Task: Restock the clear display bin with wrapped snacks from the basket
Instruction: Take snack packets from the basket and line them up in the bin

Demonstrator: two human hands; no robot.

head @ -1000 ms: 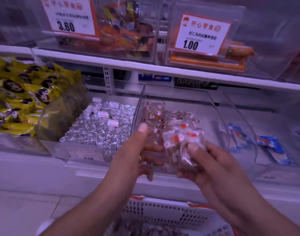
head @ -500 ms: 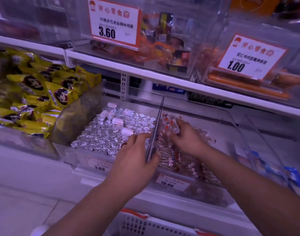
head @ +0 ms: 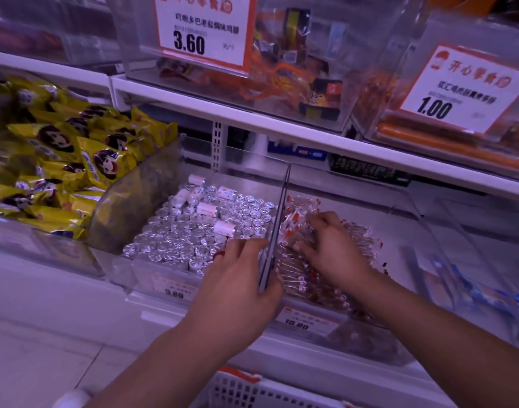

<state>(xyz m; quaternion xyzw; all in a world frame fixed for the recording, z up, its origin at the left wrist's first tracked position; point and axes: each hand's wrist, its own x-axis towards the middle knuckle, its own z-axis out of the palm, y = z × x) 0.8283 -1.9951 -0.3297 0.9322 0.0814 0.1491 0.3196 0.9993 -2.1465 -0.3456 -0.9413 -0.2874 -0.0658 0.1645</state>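
My right hand [head: 330,250] lies spread, fingers flat on the snacks [head: 299,278] inside the bin [head: 399,201] — the basket [head: 252,390] sits below, nearer my left hand [head: 240,285], which grips the divider [head: 277,228].

upper-left bin sign [head: 203,30]: 3.60 | upper-right bin sign [head: 455,89]: 1.00 | foil-sweets bin tag [head: 174,293]: 9.80 | clear display bin tag [head: 296,324]: 10.80
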